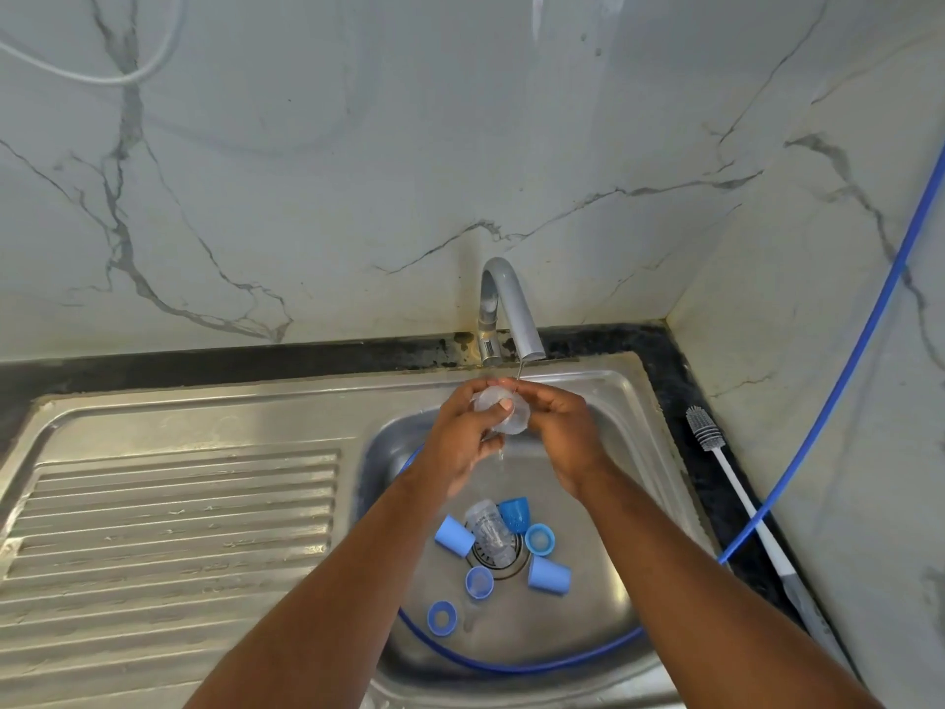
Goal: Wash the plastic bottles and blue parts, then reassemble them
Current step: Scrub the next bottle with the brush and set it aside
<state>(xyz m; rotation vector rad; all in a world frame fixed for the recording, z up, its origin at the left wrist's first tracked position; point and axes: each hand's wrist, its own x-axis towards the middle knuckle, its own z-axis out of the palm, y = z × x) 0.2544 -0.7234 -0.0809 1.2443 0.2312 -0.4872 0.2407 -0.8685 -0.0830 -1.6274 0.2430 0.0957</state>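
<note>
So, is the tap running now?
On: a thin stream drops from the tap toward the clear bottle held under it.

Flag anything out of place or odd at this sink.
A blue hose loops through the basin among the loose blue parts, and a clear bottle lies on its side over the drain. Otherwise nothing stands out.

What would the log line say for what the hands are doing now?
step: rinse | left hand: grips clear bottle | right hand: grips it too | faucet: thin stream | sink: second bottle, blue parts loose
</note>
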